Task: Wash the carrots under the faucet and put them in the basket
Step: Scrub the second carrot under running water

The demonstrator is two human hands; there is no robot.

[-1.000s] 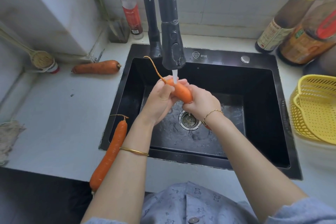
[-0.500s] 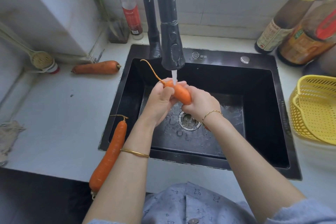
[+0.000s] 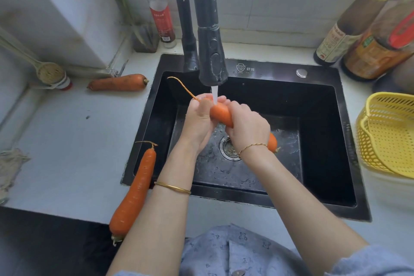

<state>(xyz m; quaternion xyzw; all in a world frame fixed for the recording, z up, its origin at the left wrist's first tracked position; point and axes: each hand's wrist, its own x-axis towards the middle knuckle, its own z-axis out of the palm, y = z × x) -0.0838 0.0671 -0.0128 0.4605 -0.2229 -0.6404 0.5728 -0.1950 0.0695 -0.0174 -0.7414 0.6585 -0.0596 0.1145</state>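
Note:
Over the black sink [image 3: 322, 87] I hold an orange carrot [image 3: 220, 113] under the running black faucet [image 3: 211, 60]. My left hand [image 3: 199, 121] grips its thin end, where a long root tail curls up to the left. My right hand [image 3: 247, 126] is wrapped round its middle, and the thick end [image 3: 272, 142] pokes out past my wrist. A long carrot [image 3: 134, 192] lies on the counter at the sink's left edge, reaching past the counter front. Another carrot [image 3: 118, 82] lies at the back left. The yellow basket [image 3: 389, 132] stands on the right, with nothing visible inside.
Sauce and oil bottles [image 3: 349, 29] crowd the back right corner. A red-capped bottle [image 3: 160, 11] stands behind the sink on the left. A ladle [image 3: 48, 71] rests at the far left wall, and a cloth [image 3: 9, 163] lies at the counter's left edge.
The carrot has slid slightly through my hands under the water, its thick end now showing more past my right wrist. Both hands stay gripped on it.

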